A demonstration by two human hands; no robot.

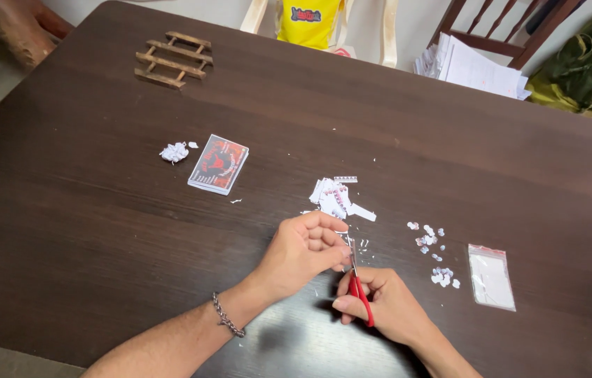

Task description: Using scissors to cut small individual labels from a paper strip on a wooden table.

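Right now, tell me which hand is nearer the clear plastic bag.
Right. The right hand, holding the scissors, sits just left of the bag; the left hand is farther left.

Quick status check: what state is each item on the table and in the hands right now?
Left hand: closed on a small paper piece.
Right hand: gripping red scissors.
Card pack: lying flat.
Plastic bag: flat on the table.
Paper scraps: piled loosely.
Cut-out bits: scattered.

1 head camera looks steeply down and forward, from close above, across the dark table (pixel 100 231).
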